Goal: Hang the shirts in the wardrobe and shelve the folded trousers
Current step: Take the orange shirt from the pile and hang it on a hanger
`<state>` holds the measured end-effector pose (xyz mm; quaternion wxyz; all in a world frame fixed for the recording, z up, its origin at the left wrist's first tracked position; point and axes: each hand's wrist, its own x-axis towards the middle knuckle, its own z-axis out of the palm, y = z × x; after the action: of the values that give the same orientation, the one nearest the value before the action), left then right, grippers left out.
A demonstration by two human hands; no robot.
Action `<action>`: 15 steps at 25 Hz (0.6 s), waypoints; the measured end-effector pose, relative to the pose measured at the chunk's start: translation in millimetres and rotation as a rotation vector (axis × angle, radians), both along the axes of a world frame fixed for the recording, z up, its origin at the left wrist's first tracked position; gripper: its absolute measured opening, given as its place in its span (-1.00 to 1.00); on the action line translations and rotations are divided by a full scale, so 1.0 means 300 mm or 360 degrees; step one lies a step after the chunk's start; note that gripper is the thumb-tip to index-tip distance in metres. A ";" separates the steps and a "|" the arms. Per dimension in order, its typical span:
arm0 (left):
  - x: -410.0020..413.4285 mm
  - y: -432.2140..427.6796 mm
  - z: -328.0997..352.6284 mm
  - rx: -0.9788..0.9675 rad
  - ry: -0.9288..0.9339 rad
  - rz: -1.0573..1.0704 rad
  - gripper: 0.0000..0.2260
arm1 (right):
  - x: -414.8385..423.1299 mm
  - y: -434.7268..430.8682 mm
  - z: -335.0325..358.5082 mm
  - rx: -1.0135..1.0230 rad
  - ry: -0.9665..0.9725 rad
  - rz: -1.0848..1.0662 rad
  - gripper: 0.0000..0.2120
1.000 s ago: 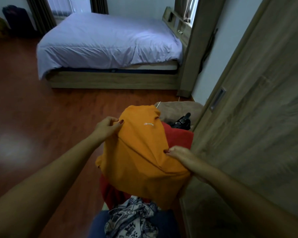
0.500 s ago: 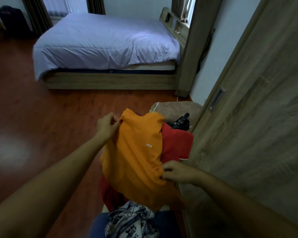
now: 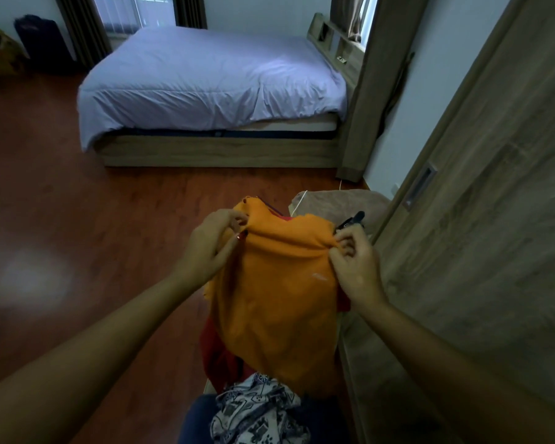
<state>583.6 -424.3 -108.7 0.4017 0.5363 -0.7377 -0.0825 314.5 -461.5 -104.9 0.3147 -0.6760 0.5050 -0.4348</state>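
Here, left hand (image 3: pixel 210 243) and right hand (image 3: pixel 354 264), grips tight on orange shirt (image 3: pixel 279 299)

Left hand (image 3: pixel 210 248) and right hand (image 3: pixel 354 264) pinch the orange shirt (image 3: pixel 279 299) at its top edge, beside the wardrobe door (image 3: pixel 481 219).
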 end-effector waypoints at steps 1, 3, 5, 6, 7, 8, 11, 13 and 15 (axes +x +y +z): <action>-0.010 0.016 -0.006 -0.0043 -0.0174 -0.0115 -0.86 | -0.042 0.019 -0.018 -0.0119 0.0112 0.0030 -0.88; -0.023 0.027 -0.052 -0.0057 -0.0621 -0.0299 -0.83 | -0.109 0.048 -0.085 -0.0090 0.0446 0.0151 -0.88; -0.028 0.015 -0.107 0.0012 -0.0894 -0.0335 -0.81 | -0.125 0.045 -0.147 0.0112 0.0629 0.0178 -0.83; -0.030 0.007 -0.119 0.0066 -0.0913 -0.0306 -0.82 | -0.113 0.033 -0.157 0.0172 0.0605 0.0171 -0.76; -0.033 -0.004 -0.123 0.0100 -0.0867 -0.0278 -0.82 | -0.090 0.019 -0.148 0.0192 0.0544 0.0160 -0.68; -0.037 -0.011 -0.116 0.0128 -0.0809 -0.0260 -0.81 | -0.060 0.009 -0.127 0.0183 0.0487 0.0142 -0.59; -0.060 -0.036 -0.090 0.0169 -0.0709 -0.0127 -0.63 | 0.004 -0.023 -0.061 0.0004 0.0496 0.0059 -0.43; -0.075 -0.053 -0.072 0.0189 -0.0572 -0.0031 -0.60 | 0.018 -0.034 -0.036 -0.0023 0.0689 0.0096 -0.57; -0.113 -0.038 -0.048 0.0250 -0.0534 0.0001 -0.67 | -0.011 0.004 -0.023 -0.0027 0.0803 0.0058 -0.85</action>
<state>549.8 -435.6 -123.1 0.2300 0.5726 -0.7854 -0.0489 311.3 -460.4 -111.8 0.1807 -0.7748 0.5515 -0.2508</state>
